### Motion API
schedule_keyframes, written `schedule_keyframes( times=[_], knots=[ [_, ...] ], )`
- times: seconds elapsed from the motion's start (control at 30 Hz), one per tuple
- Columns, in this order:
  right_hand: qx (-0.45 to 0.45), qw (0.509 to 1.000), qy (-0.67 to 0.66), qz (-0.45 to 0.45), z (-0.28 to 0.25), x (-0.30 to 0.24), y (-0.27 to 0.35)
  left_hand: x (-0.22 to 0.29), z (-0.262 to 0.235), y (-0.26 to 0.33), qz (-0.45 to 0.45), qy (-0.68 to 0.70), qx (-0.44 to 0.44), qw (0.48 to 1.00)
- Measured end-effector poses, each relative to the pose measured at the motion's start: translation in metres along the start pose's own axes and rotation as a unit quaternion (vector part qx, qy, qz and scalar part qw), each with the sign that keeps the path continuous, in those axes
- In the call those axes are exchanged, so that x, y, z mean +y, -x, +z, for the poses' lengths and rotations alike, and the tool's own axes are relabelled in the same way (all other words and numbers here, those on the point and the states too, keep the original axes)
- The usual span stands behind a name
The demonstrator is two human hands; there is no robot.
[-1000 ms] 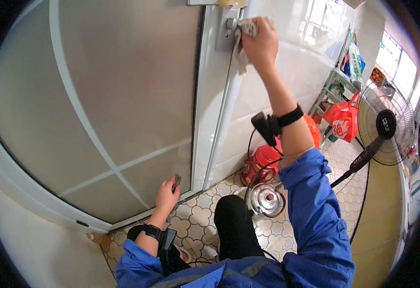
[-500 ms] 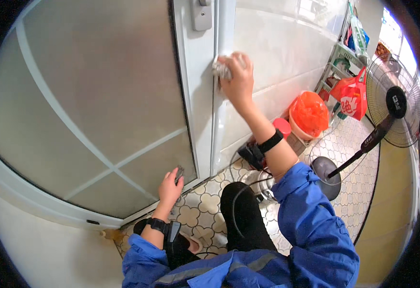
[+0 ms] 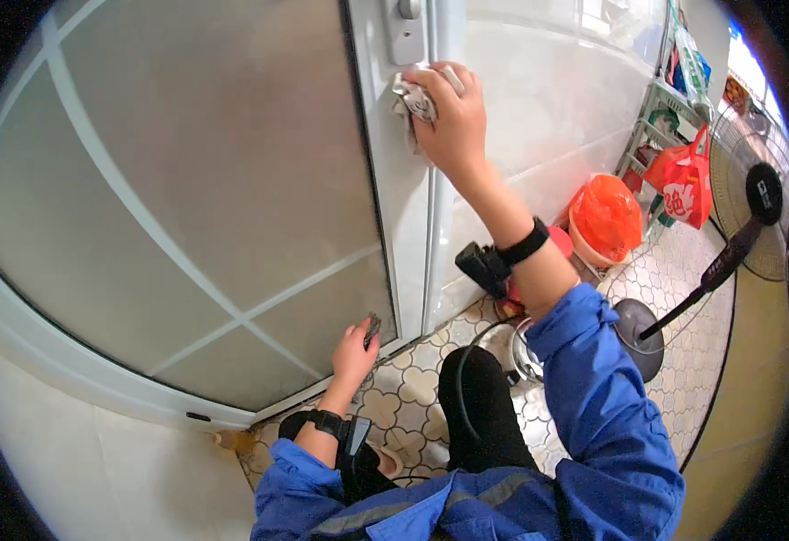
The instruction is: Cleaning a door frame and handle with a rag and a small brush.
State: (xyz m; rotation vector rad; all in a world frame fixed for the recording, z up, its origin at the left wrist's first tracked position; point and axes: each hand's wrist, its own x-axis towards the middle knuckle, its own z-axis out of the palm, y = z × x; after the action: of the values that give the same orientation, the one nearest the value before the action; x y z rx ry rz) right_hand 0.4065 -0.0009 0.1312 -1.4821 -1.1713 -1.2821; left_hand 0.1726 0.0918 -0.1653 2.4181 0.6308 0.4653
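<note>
My right hand (image 3: pixel 456 122) is closed around a crumpled pale cloth (image 3: pixel 415 101), pressing it on the white door frame (image 3: pixel 404 194) just below the silver lock plate (image 3: pixel 405 41). Lower down, my left hand (image 3: pixel 353 354) grips a crumpled grey rag (image 3: pixel 373 330) close to the bottom corner of the frosted glass door (image 3: pixel 223 180). Part of that rag seems to hang below the fingers, mostly hidden by the hand. Both wrists wear black straps with small devices.
To the right stand a bin with an orange-red bag (image 3: pixel 605 216), a metal pot (image 3: pixel 525 353), a shelf rack (image 3: pixel 651 135) with a red bag (image 3: pixel 686 183), and a standing fan (image 3: pixel 760 194). A dark cable runs by my knee over the patterned tile floor (image 3: pixel 417 383).
My right hand has moved the pale cloth up and leftward across the frame, nearer the lock plate. The left hand keeps its hold near the glass. The whole view has shifted slightly.
</note>
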Motion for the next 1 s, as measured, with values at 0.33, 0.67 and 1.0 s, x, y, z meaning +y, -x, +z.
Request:
schedule_keyframes(
  times=[0.33, 0.67, 1.0],
  knots=[
    [-0.059, 0.996, 0.029, 0.067, 0.002, -0.011, 0.078, 0.0, -0.011, 0.001, 0.029, 0.03, 0.0, 0.999],
    [0.036, 0.998, 0.006, 0.055, 0.003, -0.004, 0.014, 0.001, -0.009, -0.005, 0.027, 0.025, -0.007, 0.999],
    [-0.132, 0.934, -0.137, 0.301, -0.016, -0.024, 0.245, 0.11, -0.11, -0.035, 0.264, 0.022, 0.174, 0.949]
  ],
)
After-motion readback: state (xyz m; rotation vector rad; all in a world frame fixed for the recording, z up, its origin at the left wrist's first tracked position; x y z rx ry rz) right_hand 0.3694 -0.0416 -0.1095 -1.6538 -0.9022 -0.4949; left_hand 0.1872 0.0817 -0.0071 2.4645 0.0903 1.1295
